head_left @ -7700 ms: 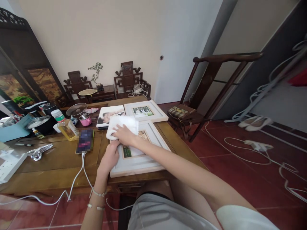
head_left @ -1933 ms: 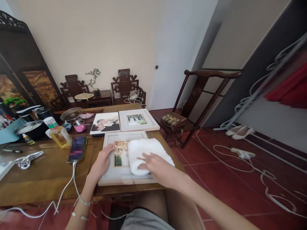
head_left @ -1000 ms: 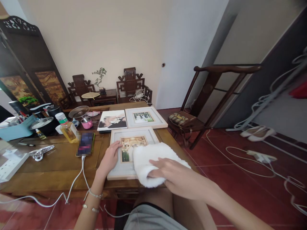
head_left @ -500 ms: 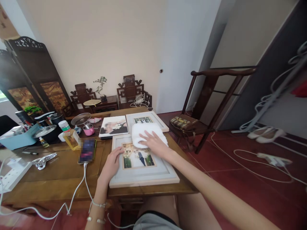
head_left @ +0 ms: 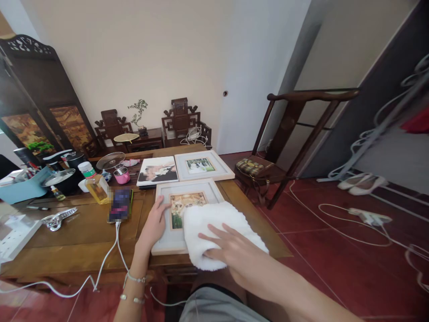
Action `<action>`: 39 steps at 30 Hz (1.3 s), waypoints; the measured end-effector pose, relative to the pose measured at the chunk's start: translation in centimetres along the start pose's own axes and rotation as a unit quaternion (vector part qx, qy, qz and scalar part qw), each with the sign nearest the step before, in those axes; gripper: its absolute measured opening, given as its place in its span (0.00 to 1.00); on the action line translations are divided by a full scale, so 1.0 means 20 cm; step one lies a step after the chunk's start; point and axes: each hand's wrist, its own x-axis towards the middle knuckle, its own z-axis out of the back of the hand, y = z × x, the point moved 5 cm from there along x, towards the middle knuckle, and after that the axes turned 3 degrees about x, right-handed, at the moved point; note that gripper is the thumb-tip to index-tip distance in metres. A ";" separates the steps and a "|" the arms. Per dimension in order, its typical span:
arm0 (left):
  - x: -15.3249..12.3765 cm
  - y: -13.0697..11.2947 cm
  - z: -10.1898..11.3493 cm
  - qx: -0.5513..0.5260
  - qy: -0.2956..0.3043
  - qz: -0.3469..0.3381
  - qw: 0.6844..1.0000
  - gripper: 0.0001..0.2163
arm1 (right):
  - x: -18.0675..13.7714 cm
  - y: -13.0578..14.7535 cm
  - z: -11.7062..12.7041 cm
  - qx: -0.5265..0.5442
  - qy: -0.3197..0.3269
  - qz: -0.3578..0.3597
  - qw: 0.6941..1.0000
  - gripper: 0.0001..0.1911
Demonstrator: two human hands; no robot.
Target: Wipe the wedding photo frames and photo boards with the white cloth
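Observation:
My right hand [head_left: 231,246] presses on a fluffy white cloth [head_left: 221,219], fingers spread over it and thumb by its folded near edge. The cloth covers the right and near part of a light wooden picture frame [head_left: 167,243] and hangs past the table's front edge. Part of the frame's photo [head_left: 177,208] shows left of the cloth. My left hand [head_left: 156,223] grips the frame's left side, fingertips on its face. Behind lie a second framed picture [head_left: 219,163] and a print on a white panel [head_left: 157,172].
On the wooden table [head_left: 83,241] at left are a charging phone [head_left: 119,205], an oil bottle [head_left: 97,185], a pink mug [head_left: 121,175], a silver clip [head_left: 59,218] and a power strip [head_left: 18,237]. A chair [head_left: 268,170] with a bag stands right; cables cross the floor.
My right hand has drawn the cloth toward me and to the right, down over the frame's near edge. The rear picture is uncovered now. My left hand stays at the frame's left side.

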 end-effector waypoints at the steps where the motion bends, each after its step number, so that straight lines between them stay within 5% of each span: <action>1: 0.00 0.00 0.00 0.000 0.004 0.000 1.000 0.20 | 0.02 -0.01 0.00 0.001 -0.008 0.003 1.000 0.38; 11: 0.00 0.01 0.00 -0.027 0.008 -0.014 0.999 0.21 | 0.46 -0.49 0.07 -0.111 -0.131 -0.050 0.984 0.35; 15: 0.01 0.01 0.00 -0.028 0.001 -0.017 0.999 0.20 | 0.43 -0.44 0.05 -0.123 -0.101 -0.033 0.987 0.34; 22: 0.00 0.02 0.00 -0.027 -0.015 -0.021 0.999 0.21 | 0.08 -0.08 0.00 -0.017 -0.001 0.011 1.000 0.38; 25: -0.01 0.02 -0.01 -0.030 -0.017 -0.020 0.999 0.21 | 0.06 0.01 0.00 0.013 -0.002 0.042 0.999 0.39; 35: 0.00 0.02 0.00 -0.038 -0.012 -0.021 0.999 0.19 | 0.49 -0.39 0.07 -0.132 -0.118 -0.018 0.984 0.40; 39: 0.00 0.02 0.00 -0.036 -0.016 -0.019 0.999 0.19 | 0.53 -0.37 0.04 -0.133 -0.083 -0.008 0.988 0.36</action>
